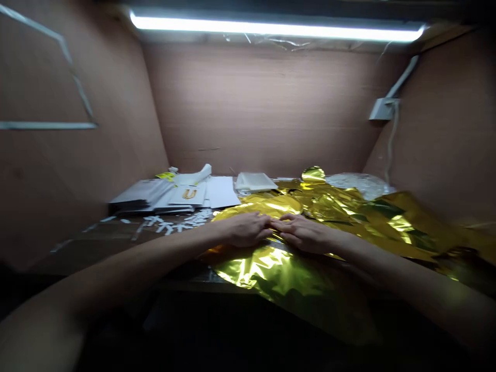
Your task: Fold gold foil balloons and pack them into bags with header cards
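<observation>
My left hand (250, 229) and my right hand (304, 232) meet at the middle of the bench, fingertips almost touching. Both have their fingers bent and pressed together on a flat, shiny gold foil balloon (271, 271). Its near part hangs over the bench's front edge, and its far part spreads out behind my hands. What lies right under the fingertips is hidden. More gold foil balloons (341, 204) lie crumpled in a heap beside my right hand and forearm.
Back left are white card stacks (141, 194), one card bearing a gold U shape (189, 194). Small white strips (166, 226) lie scattered near my left forearm. Clear plastic (358, 183) sits back right. Wooden walls enclose the bench under a tube light (277, 27); a cable (392, 139) hangs right.
</observation>
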`<state>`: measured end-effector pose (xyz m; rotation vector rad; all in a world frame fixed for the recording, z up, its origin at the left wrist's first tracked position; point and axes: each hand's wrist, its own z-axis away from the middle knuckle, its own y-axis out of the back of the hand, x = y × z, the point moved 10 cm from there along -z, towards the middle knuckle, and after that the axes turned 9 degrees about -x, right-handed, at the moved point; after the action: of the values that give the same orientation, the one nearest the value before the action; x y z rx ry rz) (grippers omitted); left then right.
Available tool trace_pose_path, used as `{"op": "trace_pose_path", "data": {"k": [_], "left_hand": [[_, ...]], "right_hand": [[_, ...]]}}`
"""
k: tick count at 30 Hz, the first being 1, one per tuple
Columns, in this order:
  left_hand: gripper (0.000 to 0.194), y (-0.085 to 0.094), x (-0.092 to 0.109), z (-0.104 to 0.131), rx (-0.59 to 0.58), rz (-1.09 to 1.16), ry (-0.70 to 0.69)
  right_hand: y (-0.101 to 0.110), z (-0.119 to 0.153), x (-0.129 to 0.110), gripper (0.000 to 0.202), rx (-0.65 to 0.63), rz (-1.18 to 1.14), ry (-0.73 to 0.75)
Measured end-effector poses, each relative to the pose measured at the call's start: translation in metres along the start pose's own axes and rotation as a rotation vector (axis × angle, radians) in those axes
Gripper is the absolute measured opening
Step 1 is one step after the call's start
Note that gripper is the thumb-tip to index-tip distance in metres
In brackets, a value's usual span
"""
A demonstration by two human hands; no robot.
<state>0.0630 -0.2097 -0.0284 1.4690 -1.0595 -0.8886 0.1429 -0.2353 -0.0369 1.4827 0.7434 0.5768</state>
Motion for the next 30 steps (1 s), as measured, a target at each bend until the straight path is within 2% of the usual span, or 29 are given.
{"op": "trace_pose_path", "data": {"k": [3, 5, 7, 10, 12, 15, 18, 20, 24, 27, 30], "left_hand": [[0.054, -0.02, 0.003, -0.002, -0.215, 0.028, -0.024], [0.06, -0.028, -0.001, 0.001, -0.274, 0.035, -0.018], [0.064, -0.03, -0.006, 0.004, -0.29, 0.051, -0.004], [0.068, -0.03, -0.01, 0.006, -0.279, 0.094, -0.018], [0.068, -0.028, -0.011, 0.007, -0.276, 0.135, -0.027], [0.066, -0.029, -0.014, 0.009, -0.307, 0.195, -0.005], [0.07, -0.031, -0.015, 0.011, -0.33, 0.21, 0.025], [0.078, -0.029, -0.018, 0.012, -0.304, 0.186, 0.057], [0.096, -0.027, -0.036, 0.006, -0.208, 0.13, 0.213], [0.102, -0.032, -0.054, -0.005, -0.164, 0.11, 0.331], [0.104, -0.032, -0.071, -0.018, -0.087, 0.091, 0.455]], "right_hand": [[0.001, -0.002, 0.017, 0.042, -0.01, -0.098, -0.021], [0.007, -0.007, 0.031, 0.044, 0.023, -0.185, -0.088], [0.01, -0.012, 0.048, 0.04, 0.024, -0.318, -0.226], [-0.001, -0.022, 0.064, 0.026, -0.075, -0.674, -0.403], [-0.009, -0.03, 0.068, 0.021, -0.116, -0.925, -0.453], [-0.017, -0.035, 0.078, 0.014, -0.081, -1.2, -0.516], [-0.027, -0.032, 0.082, 0.024, -0.078, -1.415, -0.473], [-0.027, -0.025, 0.086, 0.035, -0.059, -1.418, -0.398], [-0.007, -0.01, 0.097, 0.051, 0.024, -1.062, -0.241], [0.013, -0.001, 0.109, 0.048, 0.084, -0.915, -0.2], [0.051, 0.01, 0.125, 0.033, 0.32, -0.742, -0.22]]}}
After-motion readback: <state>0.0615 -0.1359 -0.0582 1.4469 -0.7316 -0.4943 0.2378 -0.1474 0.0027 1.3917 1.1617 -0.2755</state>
